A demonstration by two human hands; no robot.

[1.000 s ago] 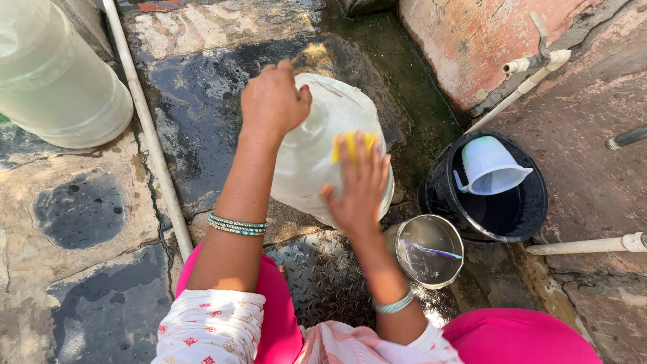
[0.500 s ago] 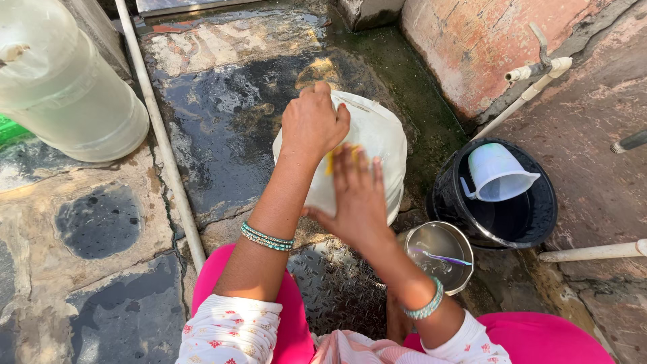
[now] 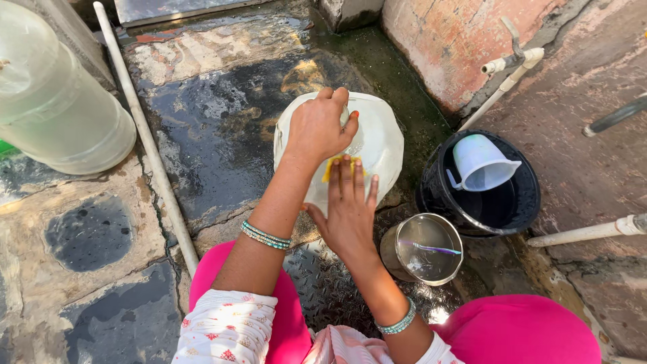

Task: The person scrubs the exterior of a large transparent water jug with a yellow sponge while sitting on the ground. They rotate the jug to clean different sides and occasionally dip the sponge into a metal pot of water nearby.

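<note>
Head view | white plastic can [image 3: 377,145]: translucent, rounded, lying on wet stone floor [image 3: 202,128] | left hand [image 3: 317,128]: fingers clenched on its top | right hand [image 3: 350,202]: fingers flat, pressing yellow sponge [image 3: 331,166] against it

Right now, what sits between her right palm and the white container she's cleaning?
In the head view, a yellow sponge lies pressed between the right hand and the white container.

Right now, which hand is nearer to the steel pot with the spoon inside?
Right. The right hand presses a yellow sponge on the white jug, just left of the steel pot. The left hand grips the jug's top, farther away.
</note>
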